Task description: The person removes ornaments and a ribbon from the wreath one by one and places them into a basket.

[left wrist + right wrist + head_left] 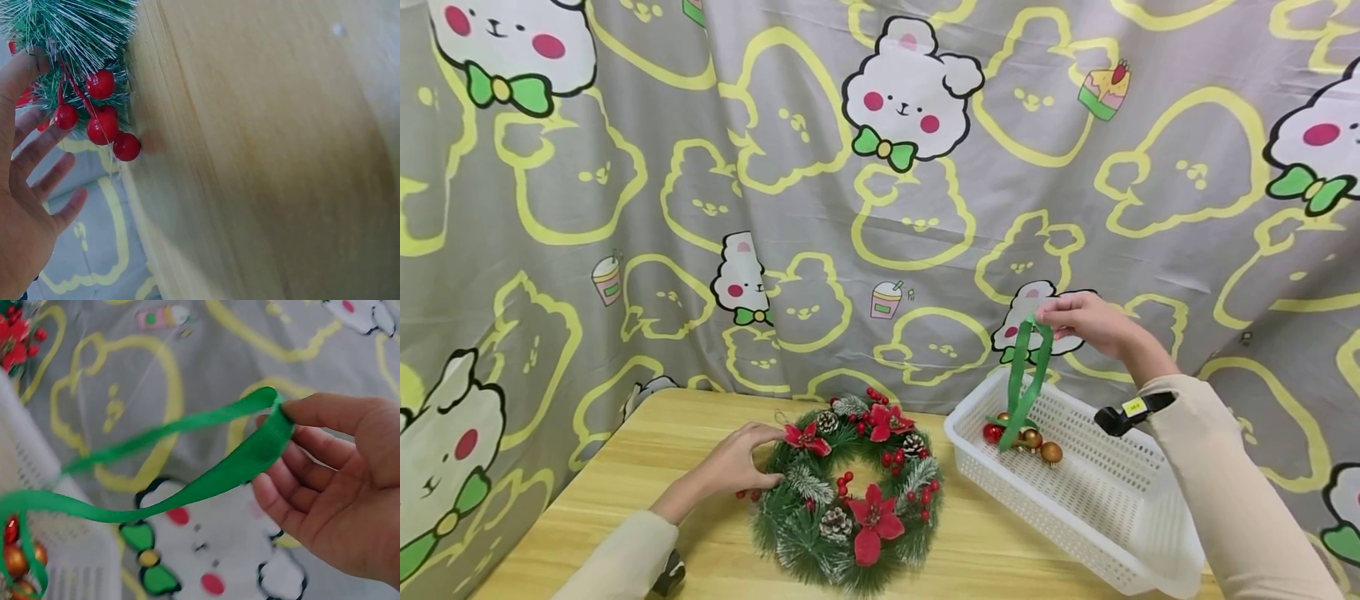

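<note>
A green Christmas wreath (790, 533) with red poinsettias, pine cones and red berries lies flat on the wooden table. At its left side is my left hand (733, 467), thumb and fingers spread about the edge. In the left wrist view those fingers (47, 147) are loosely extended beside a red berry sprig (102, 128). Thumb and fingers of my right hand (1086, 321) pinch a looped green ribbon (1037, 379), held up over the white basket. The ribbon's lower end hangs among red and gold baubles (1051, 452) in the basket; the right wrist view shows the pinched loop (262, 450) closely.
The white perforated plastic basket (1045, 517) stands to the right of the wreath, set at an angle on the table (617, 467). Behind the table hangs a grey curtain (820, 217) with cartoon prints. Baubles sit towards the basket's far left end.
</note>
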Tool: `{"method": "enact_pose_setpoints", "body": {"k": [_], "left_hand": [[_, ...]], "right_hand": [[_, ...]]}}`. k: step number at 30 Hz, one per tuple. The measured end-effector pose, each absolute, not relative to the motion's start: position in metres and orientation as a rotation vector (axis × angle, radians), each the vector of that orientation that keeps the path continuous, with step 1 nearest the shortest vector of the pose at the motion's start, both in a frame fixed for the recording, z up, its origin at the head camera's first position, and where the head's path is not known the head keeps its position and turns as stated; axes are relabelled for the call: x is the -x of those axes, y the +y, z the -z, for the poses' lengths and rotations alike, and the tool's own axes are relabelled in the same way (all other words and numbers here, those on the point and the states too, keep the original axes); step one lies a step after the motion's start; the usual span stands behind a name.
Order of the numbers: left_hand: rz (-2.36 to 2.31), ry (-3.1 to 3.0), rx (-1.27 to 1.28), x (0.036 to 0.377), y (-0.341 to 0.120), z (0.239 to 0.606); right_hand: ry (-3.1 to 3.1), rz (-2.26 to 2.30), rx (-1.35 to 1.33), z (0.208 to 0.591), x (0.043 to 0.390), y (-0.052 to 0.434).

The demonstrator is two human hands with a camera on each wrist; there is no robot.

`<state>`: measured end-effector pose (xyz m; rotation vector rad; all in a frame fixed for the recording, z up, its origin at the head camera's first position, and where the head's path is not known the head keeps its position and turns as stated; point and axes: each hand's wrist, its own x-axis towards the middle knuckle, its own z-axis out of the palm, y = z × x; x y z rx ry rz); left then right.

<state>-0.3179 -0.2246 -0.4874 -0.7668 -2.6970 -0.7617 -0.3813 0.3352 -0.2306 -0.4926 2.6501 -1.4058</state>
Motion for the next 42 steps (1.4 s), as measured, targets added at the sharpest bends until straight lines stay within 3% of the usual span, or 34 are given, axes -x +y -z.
{"method": "enact_pose_setpoints", "body": {"k": [10,21,42], "left_hand": [[0.748,-2.675,0.788,0.316,-0.224,0.486],[0.751,-2.708,0.799,0.317,-0.225,0.481],[0.756,-2.714,0.796,0.320,-0.224,0.480]], "right_hand": [[2.519,0.951,0.382,0.293,0.390,0.372],[2.487,0.862,0.221,0.351,0.389,0.390],[2.521,0.822,0.333,0.395,0.390,0.357]]}}
